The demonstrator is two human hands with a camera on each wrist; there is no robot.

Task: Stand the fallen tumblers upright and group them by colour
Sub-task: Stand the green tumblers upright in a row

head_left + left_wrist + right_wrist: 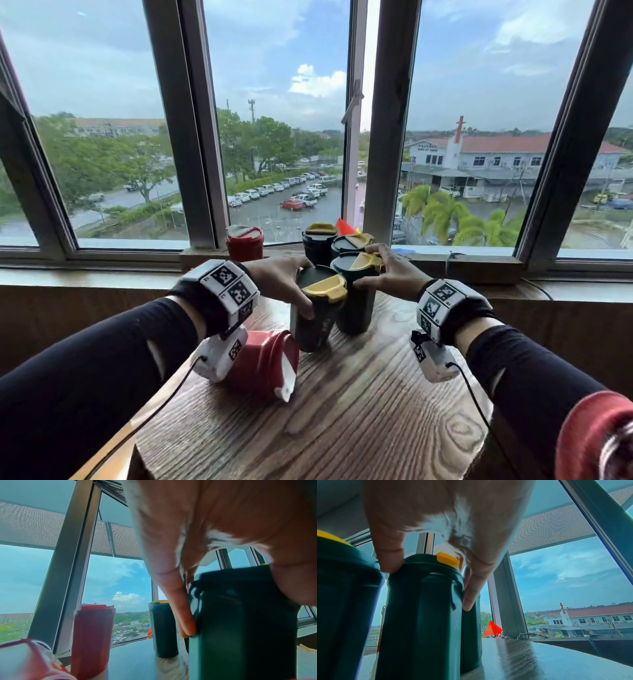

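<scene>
Four dark green tumblers with yellow lids stand clustered at the far end of the wooden table (359, 411). My left hand (291, 287) grips the front-left green tumbler (317, 308) near its lid, and its fingers (185, 615) wrap the dark body (240, 622). My right hand (387, 270) pinches the neighbouring green tumbler (356, 298) by its top, between thumb and fingers (471, 595) around the body (423, 615). Two more green tumblers (318, 245) (349, 245) stand behind. One red tumbler (244, 243) stands upright at the back left. Another red tumbler (263, 363) lies on its side under my left wrist.
A window sill (479, 263) and tall window frames close off the far side just behind the tumblers. An orange flag (492, 628) sits by the sill. Cables trail from both wrist cameras. The table's near half (342, 445) is bare wood.
</scene>
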